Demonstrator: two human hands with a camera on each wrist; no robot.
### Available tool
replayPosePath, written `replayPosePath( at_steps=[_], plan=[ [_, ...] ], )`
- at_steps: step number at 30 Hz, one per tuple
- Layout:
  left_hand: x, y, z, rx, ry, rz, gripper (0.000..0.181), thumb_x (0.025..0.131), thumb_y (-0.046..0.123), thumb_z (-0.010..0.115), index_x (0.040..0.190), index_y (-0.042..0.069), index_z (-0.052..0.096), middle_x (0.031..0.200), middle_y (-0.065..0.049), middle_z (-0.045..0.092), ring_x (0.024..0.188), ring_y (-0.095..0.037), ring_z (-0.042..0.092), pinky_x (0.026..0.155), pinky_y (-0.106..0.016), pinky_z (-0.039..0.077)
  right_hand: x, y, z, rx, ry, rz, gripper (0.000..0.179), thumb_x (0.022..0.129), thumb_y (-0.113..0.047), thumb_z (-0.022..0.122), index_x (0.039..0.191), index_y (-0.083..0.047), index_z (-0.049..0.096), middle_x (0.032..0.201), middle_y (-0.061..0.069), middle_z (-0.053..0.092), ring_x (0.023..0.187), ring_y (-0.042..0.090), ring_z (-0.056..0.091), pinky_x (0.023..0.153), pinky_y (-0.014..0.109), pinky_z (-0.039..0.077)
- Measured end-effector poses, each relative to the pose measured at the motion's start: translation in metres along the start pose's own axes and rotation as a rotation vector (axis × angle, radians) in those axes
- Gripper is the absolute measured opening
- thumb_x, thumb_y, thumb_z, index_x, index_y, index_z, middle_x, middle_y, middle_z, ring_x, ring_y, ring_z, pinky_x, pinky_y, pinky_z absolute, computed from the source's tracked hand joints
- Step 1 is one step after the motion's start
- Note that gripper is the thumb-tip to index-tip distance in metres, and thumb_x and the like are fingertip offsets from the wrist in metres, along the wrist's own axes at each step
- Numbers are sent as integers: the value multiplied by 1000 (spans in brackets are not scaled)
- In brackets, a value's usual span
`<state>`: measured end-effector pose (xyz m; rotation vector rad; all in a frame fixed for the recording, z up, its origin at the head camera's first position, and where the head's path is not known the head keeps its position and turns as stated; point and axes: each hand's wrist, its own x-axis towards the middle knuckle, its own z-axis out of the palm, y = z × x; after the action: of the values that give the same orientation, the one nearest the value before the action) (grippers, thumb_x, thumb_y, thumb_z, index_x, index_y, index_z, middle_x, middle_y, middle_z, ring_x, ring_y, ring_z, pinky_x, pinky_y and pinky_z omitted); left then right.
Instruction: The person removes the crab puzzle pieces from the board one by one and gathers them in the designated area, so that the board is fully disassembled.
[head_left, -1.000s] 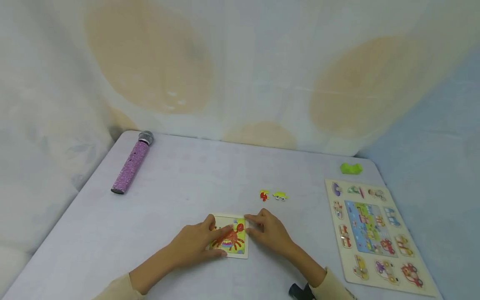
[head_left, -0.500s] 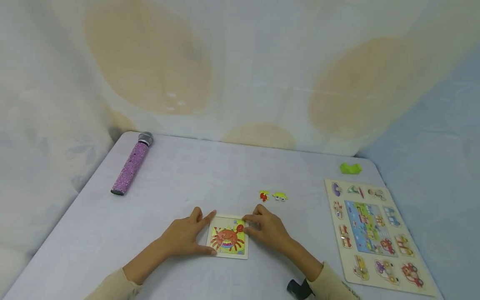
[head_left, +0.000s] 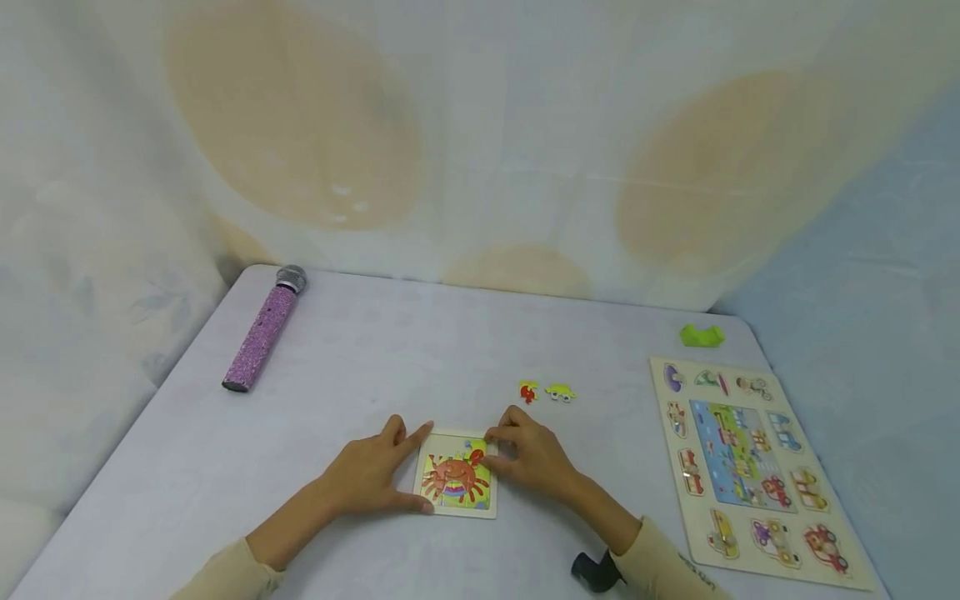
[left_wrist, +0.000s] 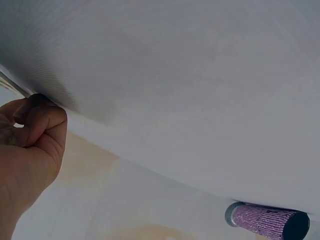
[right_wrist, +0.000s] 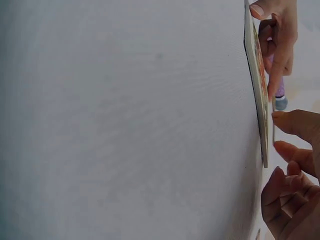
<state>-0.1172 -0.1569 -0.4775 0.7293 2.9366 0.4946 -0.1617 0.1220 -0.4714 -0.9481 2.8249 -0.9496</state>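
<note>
A small square jigsaw puzzle point(head_left: 467, 512) with a red crab on yellow lies flat in its pale wooden frame. My left hand point(head_left: 366, 477) holds its left side, thumb at the near corner and index finger at the far corner. Over the upper right of the picture, my right hand point(head_left: 538, 457) pinches a thin puzzle piece point(right_wrist: 273, 129) between thumb and index finger; the red claw shows at the thumb tip. Beyond the frame lie a red-and-yellow piece point(head_left: 528, 392) and a yellow piece with eyes point(head_left: 560, 392). The left wrist view hides most of the puzzle.
A larger wooden peg puzzle board point(head_left: 678, 521) lies at the right, with a bright green piece point(head_left: 702, 337) behind it. A purple glittery microphone point(head_left: 262, 337) rests at the back left. By the right sleeve is a black object point(head_left: 596, 573). Cloth point(head_left: 525, 167) hangs behind the table.
My left hand has drawn back from the crab picture to the frame's left corners. My right hand stays at the upper right, and the claw piece there has shifted slightly left.
</note>
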Motion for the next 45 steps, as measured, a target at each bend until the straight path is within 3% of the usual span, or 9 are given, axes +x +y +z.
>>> replayPosePath(
  at_steps=[9, 18, 26, 37, 45],
  plan=[
    [-3, -2, 3, -2, 16, -2, 110, 65, 85, 64, 150, 17, 46, 102, 2, 39, 65, -5, 35, 51, -19, 33, -6, 15, -20, -19, 85, 57, 24, 76, -18, 86, 97, -10, 77, 89, -2, 52, 72, 9, 45, 60, 18, 38],
    [-9, -3, 2, -23, 14, -6, 109, 67, 84, 64, 150, 16, 46, 103, 2, 38, 67, -5, 34, 52, -19, 32, -24, 74, -57, -91, 194, 107, 22, 76, -11, 85, 96, -6, 77, 88, 2, 51, 72, 9, 44, 60, 21, 39],
    [-10, -5, 3, -23, -4, -34, 110, 66, 86, 62, 151, 19, 44, 104, 3, 38, 67, -5, 36, 54, -20, 33, -31, 109, -80, -125, 210, 165, 20, 78, -9, 83, 96, -4, 77, 89, 6, 52, 74, 15, 46, 61, 23, 40],
    [-6, -5, 5, -28, -1, -21, 111, 66, 87, 60, 152, 20, 43, 104, 4, 37, 70, -5, 37, 54, -19, 33, -28, 131, -90, -158, 198, 276, 23, 82, -14, 81, 102, -5, 77, 89, 6, 52, 72, 14, 44, 56, 24, 35],
    [-2, -4, 4, -23, -2, -3, 111, 67, 86, 62, 153, 19, 41, 105, 3, 38, 69, -5, 38, 54, -19, 34, -30, 122, -94, -153, 161, 331, 37, 85, -18, 78, 118, -3, 72, 92, 8, 51, 74, 15, 43, 57, 24, 34]
  ],
)
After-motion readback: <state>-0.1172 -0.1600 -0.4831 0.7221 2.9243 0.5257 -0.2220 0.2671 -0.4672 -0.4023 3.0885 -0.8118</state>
